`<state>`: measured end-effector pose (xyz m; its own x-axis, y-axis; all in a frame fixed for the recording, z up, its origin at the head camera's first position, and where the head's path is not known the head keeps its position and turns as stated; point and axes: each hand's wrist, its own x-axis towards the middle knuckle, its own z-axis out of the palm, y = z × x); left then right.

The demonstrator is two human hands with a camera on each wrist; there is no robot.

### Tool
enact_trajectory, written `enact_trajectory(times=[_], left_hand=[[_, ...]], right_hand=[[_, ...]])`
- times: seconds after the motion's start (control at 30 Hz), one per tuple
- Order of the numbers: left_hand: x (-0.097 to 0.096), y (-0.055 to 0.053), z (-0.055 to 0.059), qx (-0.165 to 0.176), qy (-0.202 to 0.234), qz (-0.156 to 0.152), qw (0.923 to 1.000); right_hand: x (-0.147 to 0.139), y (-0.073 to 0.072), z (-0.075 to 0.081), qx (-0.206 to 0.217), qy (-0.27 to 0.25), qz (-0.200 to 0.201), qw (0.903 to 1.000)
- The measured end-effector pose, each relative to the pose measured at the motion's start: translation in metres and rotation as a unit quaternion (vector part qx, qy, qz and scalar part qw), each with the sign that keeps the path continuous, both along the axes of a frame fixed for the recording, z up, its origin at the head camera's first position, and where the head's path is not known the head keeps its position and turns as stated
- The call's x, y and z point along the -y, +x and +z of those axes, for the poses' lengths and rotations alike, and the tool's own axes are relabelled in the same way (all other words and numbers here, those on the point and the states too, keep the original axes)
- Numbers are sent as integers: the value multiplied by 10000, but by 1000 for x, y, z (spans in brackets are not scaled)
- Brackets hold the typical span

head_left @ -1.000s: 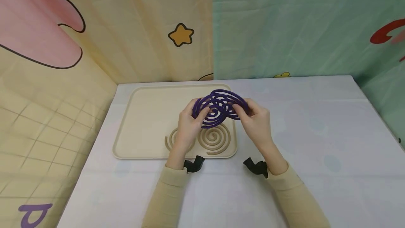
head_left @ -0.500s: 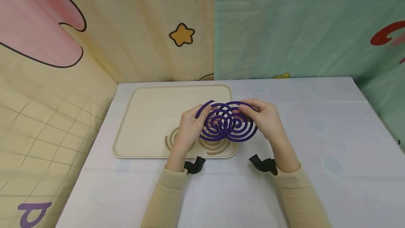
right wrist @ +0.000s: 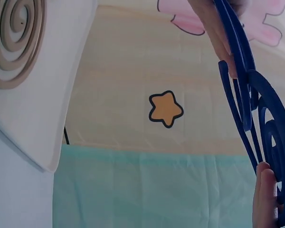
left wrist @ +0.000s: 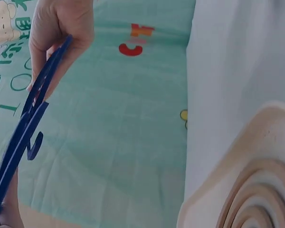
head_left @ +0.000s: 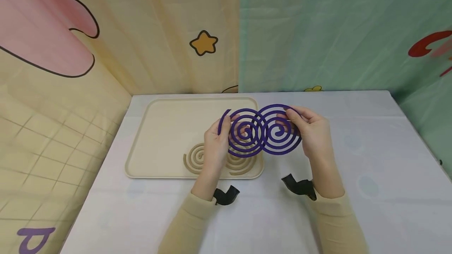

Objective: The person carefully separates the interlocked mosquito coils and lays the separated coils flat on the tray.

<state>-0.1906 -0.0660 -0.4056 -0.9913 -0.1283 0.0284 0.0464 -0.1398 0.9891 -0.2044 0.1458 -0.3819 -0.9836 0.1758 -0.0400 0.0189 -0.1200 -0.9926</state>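
Note:
Two purple mosquito coils are held up over the right end of the tray in the head view, their rings crossing in the middle. My left hand (head_left: 216, 140) pinches the outer turn of the left coil (head_left: 243, 154), thumb in front and fingers behind. At the far side my right hand (head_left: 316, 134) pinches the upper right edge of the right coil (head_left: 277, 152). Both wrist views show the coils almost edge-on, with the two spirals still meshed. On the tray lie two tan mosquito coils, a left one (head_left: 190, 160) and a right one (head_left: 241, 171) partly hidden behind the purple coil.
A cream rectangular tray (head_left: 159, 128) lies on the white-covered table (head_left: 353, 160), toward its left side. Printed curtains (head_left: 310, 30) stand behind the table. A black bent piece sits at each wrist, left (head_left: 226, 196) and right (head_left: 300, 186).
My right hand has moved to the right with its coil, and the left has shifted slightly. The coils have turned to face the head camera, and their centres are farther apart.

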Motion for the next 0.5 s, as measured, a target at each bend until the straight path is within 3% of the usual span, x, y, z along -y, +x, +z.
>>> enact_trajectory(times=[0.1,0.23,0.37,0.5], left_hand=[[-10,4,2,202,720,145,9971],[-18,7,3,581,1677,119,9841],[-24,6,-2,717,2176,120,9733],[-28,3,-11,842,2541,370,9628]], right_hand=[[-8,0,4,-22,-395,-263,9989],[-16,-6,2,170,-922,-444,9946],[-20,-17,-8,499,-1461,-497,9868],[-19,-26,-21,909,-1749,-603,9785]])
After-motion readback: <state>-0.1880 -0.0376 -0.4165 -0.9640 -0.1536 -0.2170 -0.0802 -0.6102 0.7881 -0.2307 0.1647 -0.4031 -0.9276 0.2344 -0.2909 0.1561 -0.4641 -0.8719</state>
